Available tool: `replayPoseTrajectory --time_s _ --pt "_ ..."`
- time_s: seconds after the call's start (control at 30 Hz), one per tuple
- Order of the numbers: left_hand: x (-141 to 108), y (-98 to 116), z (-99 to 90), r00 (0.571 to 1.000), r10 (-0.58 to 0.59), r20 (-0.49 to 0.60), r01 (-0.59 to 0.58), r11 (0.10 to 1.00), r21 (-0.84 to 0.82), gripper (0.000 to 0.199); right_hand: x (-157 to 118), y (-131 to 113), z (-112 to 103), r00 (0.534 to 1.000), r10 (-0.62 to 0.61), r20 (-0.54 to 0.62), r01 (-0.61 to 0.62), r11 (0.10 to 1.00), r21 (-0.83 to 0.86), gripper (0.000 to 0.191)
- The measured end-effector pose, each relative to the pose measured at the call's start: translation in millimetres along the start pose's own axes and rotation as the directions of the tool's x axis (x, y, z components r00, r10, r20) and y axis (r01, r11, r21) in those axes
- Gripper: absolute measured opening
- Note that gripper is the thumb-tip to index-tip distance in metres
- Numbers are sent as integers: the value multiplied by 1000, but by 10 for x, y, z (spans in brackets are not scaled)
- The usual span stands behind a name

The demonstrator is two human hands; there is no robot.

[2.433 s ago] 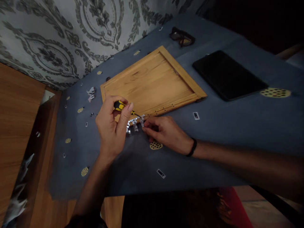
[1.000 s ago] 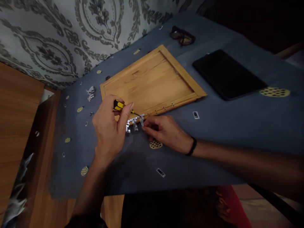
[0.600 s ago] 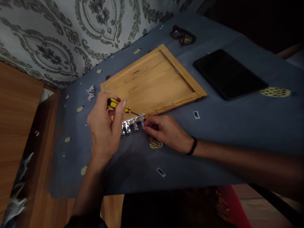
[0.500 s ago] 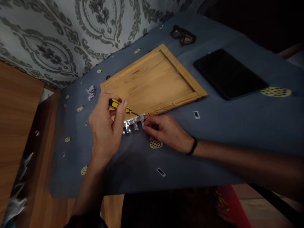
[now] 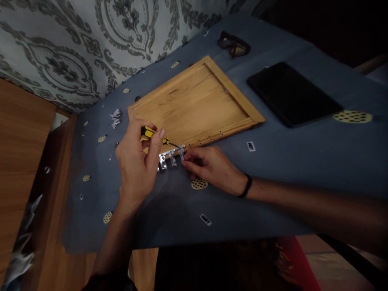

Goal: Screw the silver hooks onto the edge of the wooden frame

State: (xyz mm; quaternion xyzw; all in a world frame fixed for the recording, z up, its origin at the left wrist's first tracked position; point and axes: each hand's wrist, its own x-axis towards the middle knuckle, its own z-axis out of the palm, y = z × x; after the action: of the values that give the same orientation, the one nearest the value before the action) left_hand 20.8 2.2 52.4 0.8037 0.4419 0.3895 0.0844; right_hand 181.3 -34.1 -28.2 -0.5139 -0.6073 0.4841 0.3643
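Note:
My left hand (image 5: 138,157) is closed round the yellow and black handle of a screwdriver (image 5: 155,136). Its thin shaft slants down to the right, and the tip meets a small metal hook (image 5: 181,152) on the near edge of a framed wooden board (image 5: 194,107). The thumb and fingers of my right hand (image 5: 209,165) pinch that hook from the right. More metal hooks (image 5: 172,157) sit along the same edge to the left, partly behind my left hand. Several small dark holes run along the edge to the right.
Loose metal hooks (image 5: 115,118) lie left of the board on the blue patterned cloth (image 5: 236,214). A black tablet (image 5: 294,95) rests to the right, with sunglasses (image 5: 234,43) farther back. A patterned wall (image 5: 75,48) bounds the table's far left side.
My left hand and the screwdriver handle have shifted slightly to the right. The shaft tip stays at the hook, and my right hand has kept its place.

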Motion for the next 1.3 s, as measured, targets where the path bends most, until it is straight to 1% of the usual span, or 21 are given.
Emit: replayPoseTrajectory --time_s 0.2,0.33,0.53,0.7,0.87,1.03,1.2,1.3 --pt "12 11 -7 999 -4 32 3 1000 27 13 2 -1 -2 1000 -12 -4 12 1000 -13 16" --pt "20 22 3 1000 5 15 -6 1000 24 14 3 2 3 1000 -28 -15 27 1000 -12 16" --pt "13 39 8 999 22 34 -24 997 69 13 -1 3 0 1000 -15 1 15 1000 7 16" --pt "26 13 0 998 36 53 -39 998 51 10 -5 27 5 998 -57 -10 57 998 19 15" --pt "31 14 -9 997 28 68 -31 999 37 8 1 21 5 1000 -30 -6 30 1000 5 16" --pt "24 27 -6 997 14 69 -19 997 74 11 -1 4 -2 1000 -17 -2 17 1000 -4 15" --pt "5 -29 34 1000 -3 31 1 998 64 17 -1 0 2 1000 -5 5 5 1000 22 14" --pt "-6 -52 44 999 -6 41 4 998 69 17 0 -8 1 1000 7 4 -7 1000 12 16"
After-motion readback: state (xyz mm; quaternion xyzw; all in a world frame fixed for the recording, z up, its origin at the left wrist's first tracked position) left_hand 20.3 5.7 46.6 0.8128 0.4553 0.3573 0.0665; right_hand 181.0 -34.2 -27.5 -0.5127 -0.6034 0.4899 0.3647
